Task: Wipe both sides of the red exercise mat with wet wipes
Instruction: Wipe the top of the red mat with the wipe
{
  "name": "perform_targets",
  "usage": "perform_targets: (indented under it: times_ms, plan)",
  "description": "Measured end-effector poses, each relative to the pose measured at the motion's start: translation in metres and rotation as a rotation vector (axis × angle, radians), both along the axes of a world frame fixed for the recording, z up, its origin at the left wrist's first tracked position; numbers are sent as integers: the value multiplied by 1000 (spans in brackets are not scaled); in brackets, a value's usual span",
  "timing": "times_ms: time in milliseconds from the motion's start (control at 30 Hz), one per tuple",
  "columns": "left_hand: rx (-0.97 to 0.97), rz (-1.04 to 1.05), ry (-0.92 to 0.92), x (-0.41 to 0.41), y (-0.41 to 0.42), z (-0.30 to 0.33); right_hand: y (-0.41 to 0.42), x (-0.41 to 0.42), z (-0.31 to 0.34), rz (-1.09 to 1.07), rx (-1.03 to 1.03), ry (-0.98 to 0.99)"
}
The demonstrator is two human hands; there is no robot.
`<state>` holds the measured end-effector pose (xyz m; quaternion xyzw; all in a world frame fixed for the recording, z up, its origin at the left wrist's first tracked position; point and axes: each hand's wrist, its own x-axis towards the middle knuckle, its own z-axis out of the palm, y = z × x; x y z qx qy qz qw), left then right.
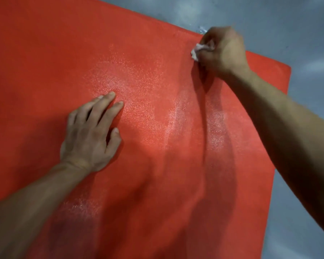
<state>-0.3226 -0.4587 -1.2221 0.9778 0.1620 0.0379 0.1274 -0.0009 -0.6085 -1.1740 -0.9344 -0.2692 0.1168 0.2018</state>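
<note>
The red exercise mat [45, 62] lies flat on a grey floor [297, 25] and fills most of the view. The left hand [90, 135] rests flat on the mat, fingers straight and a little spread. The right hand [223, 51] is up near the far edge of the mat. Its fingers are curled round a crumpled white wet wipe [199, 51] and press it onto the mat. Shiny wet patches show on the mat between the two hands.
</note>
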Motion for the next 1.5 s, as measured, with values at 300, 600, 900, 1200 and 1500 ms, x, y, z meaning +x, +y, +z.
perform_targets:
  times_ms: [300,600,900,1200,1500]
  plan:
    - [-9,14,16,1,-1,2,-28,-28,18,354,-197,303]
    - [0,14,17,2,-2,3,38,34,-13,-61,48,-19]
    - [-15,7,27,3,0,3,-13,54,16,-163,-302,-93]
    - [-23,0,36,2,3,1,116,10,-14,-95,-66,71]
    - [-25,7,22,1,4,-1,95,39,34,-145,-182,103]
